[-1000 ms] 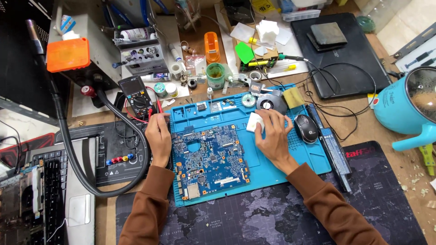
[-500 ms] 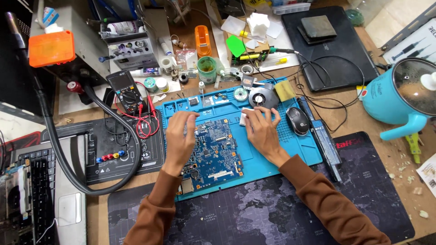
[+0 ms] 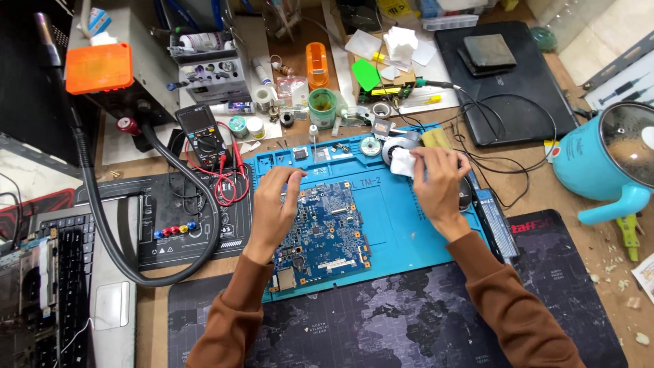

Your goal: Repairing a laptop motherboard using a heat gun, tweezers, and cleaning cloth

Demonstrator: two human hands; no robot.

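Nearest us, our left hand (image 3: 276, 208) lies w/ fingers loosely spread on the left edge of the blue circuit board (image 3: 320, 228), which sits bare on the blue work mat (image 3: 395, 218). Our right hand (image 3: 439, 180) is closed, pinching a white tissue wad (image 3: 403, 162) at the mat's upper right, off the board. Judging by that, wiping isn't visibly underway on the board; cleaning looks left to do. Farther back: multimeter (image 3: 203, 136), green-lidded jar (image 3: 321, 107), orange box (image 3: 99, 67), black laptop (image 3: 507, 82), blue pot (image 3: 606, 160).
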